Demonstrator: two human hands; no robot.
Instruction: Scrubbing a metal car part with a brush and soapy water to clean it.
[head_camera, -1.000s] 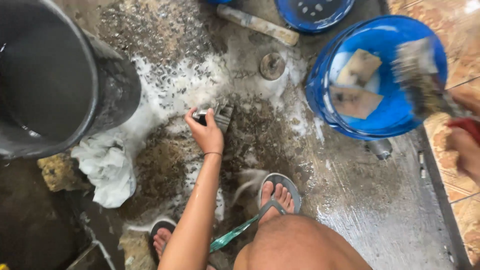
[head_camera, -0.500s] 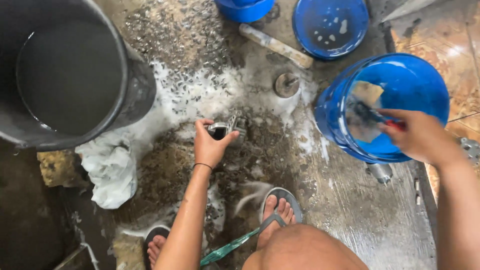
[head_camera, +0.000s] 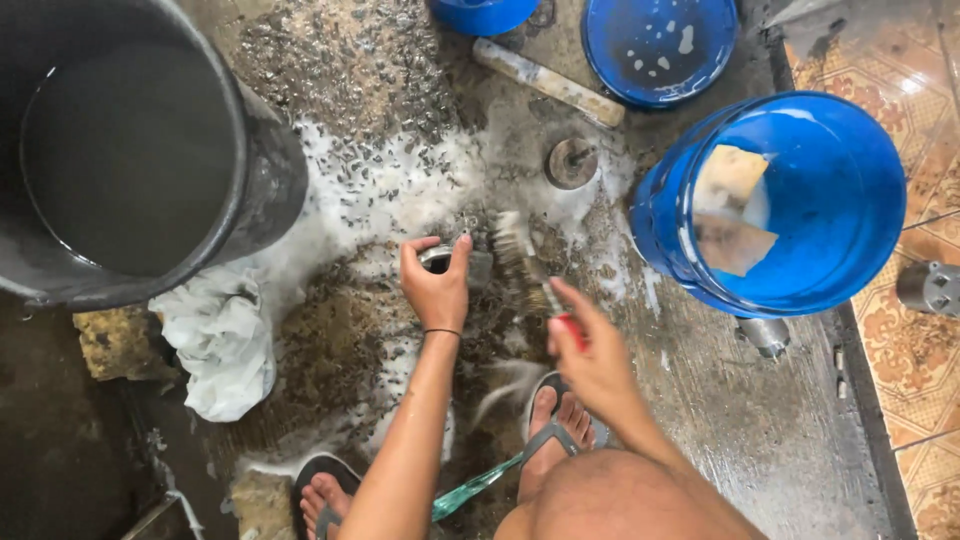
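Black tub (head_camera: 140, 150) cut off left; brush (head_camera: 522, 262) handle hidden in right hand (head_camera: 590, 350).

Left hand (head_camera: 436, 292), right hand (head_camera: 592, 352): closed grips.

The left hand (head_camera: 437, 290) pinches what seems a small metal part (head_camera: 455, 262) while the right hand (head_camera: 592, 355) brings a paintbrush (head_camera: 524, 262) against it.

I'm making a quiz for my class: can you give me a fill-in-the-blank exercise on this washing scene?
1. The left hand holds a small metal part against the soapy ____.
2. The right hand holds a ____ with a red handle.
3. Sponges lie inside the ____ bucket.
4. A white cloth lies beside the big ____ bucket.

Missing words: floor; brush; blue; black
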